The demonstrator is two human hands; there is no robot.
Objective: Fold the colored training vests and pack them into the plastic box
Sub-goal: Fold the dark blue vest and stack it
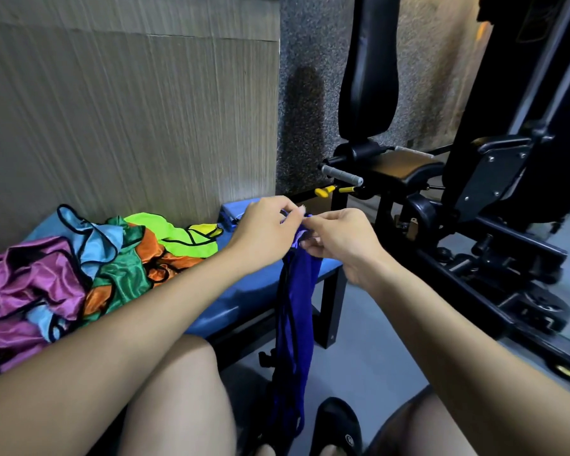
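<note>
Both hands, left hand (pixel 264 225) and right hand (pixel 338 241), pinch the top of the dark blue satin vest (pixel 297 301) hanging beside the blue padded bench (pixel 244 301); slick fabric likely slips, hem dragging on floor.

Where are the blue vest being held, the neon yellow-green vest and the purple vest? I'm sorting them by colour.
blue vest (pixel 298 301): head view, on its hanging middle.
neon yellow-green vest (pixel 181 236): head view, on its flat front.
purple vest (pixel 30 281): head view, on its crumpled folds.
</note>
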